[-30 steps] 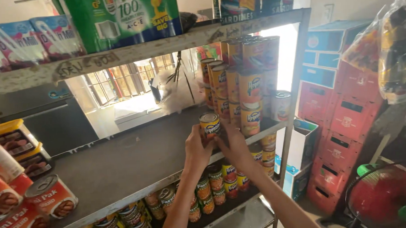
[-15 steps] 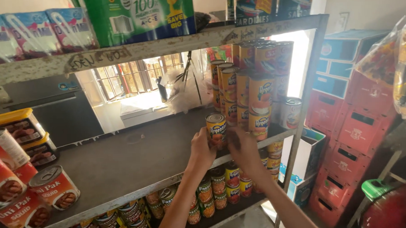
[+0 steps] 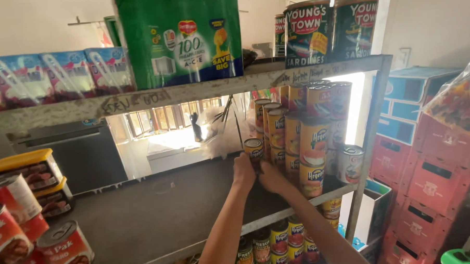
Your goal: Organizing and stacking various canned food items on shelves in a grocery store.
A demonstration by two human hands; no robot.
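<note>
Lifted higher now, both my hands — left hand, right hand — clasp the small yellow-labelled tin can; level it beside the stacked orange cans.

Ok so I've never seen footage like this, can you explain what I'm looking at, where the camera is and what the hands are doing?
This is one view, from a camera worn on a person's head, looking at a metal shelf rack. There is no machine; the two bare arms reaching in from the bottom are the wearer's own. The left hand and the right hand together hold a small can beside a stack of orange-labelled cans on the middle shelf. At the left lie red cans on their sides and yellow-lidded tins. The shelf above carries a green carton pack and dark cans. Red crates stand to the right.
</note>
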